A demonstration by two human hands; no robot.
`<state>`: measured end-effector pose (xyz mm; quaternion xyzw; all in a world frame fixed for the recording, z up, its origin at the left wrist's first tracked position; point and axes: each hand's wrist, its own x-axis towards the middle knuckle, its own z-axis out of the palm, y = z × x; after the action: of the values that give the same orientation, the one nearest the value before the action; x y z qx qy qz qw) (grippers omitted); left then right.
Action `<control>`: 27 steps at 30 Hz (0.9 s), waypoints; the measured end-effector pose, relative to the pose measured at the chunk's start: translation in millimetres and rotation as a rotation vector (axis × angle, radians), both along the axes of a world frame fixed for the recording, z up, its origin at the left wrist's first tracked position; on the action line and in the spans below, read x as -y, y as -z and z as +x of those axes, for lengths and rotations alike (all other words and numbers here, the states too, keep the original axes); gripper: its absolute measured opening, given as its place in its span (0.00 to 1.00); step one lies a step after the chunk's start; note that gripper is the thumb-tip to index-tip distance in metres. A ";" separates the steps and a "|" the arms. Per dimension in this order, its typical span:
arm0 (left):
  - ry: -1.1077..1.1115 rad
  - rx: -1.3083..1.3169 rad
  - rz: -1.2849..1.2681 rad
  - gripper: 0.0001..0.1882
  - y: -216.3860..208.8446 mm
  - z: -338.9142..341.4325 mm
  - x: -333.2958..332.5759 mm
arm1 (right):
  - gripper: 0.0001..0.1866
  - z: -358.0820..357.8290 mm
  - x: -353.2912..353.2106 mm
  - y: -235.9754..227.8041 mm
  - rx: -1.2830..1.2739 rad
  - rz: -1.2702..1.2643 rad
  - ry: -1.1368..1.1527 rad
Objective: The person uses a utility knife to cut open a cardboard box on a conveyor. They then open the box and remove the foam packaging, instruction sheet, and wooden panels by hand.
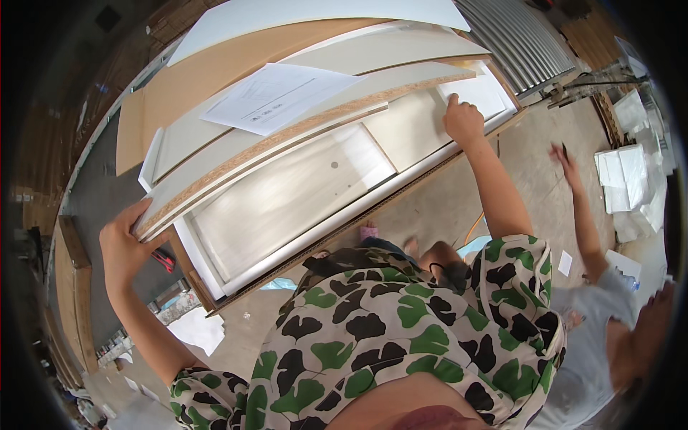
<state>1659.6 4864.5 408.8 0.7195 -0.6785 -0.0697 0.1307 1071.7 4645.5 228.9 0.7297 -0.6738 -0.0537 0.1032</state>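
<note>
My left hand (127, 235) is closed round the left end of a pale panel (315, 106) with a raw chipboard edge. The panel is tilted, its near edge raised above an open carton (337, 240) lined with white foam. Beneath it in the carton lies a glossy light panel (287, 193). Near the panel's right end, over the carton, is my right hand (464, 120), its fingers curled; what they hold, if anything, is hidden. A printed white sheet of paper (276, 97) lies on top of the panels.
Behind are another white panel (322, 32) and brown cardboard (132, 132). At right, a person in a grey shirt (584, 344) stretches out an arm, near white wrapped packs (622, 175). A red-handled tool (166, 261) lies left of the carton. Corrugated metal (523, 43) stands at the back right.
</note>
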 end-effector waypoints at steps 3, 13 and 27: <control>0.019 -0.014 -0.005 0.31 -0.3 -1.4 0.0 | 0.16 17.3 -7.2 -4.2 -0.062 -0.152 0.094; 0.033 -0.014 0.009 0.31 0.7 4.2 4.6 | 0.17 -33.5 -6.9 -25.6 0.199 -0.462 -0.084; 0.041 -0.010 -0.009 0.31 0.8 1.9 1.9 | 0.26 59.8 -80.7 -10.7 0.591 -0.270 -0.401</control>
<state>1661.5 4862.5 408.1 0.7044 -0.6928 -0.0729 0.1358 1131.5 4726.3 239.6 0.8110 -0.5192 0.2696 0.0079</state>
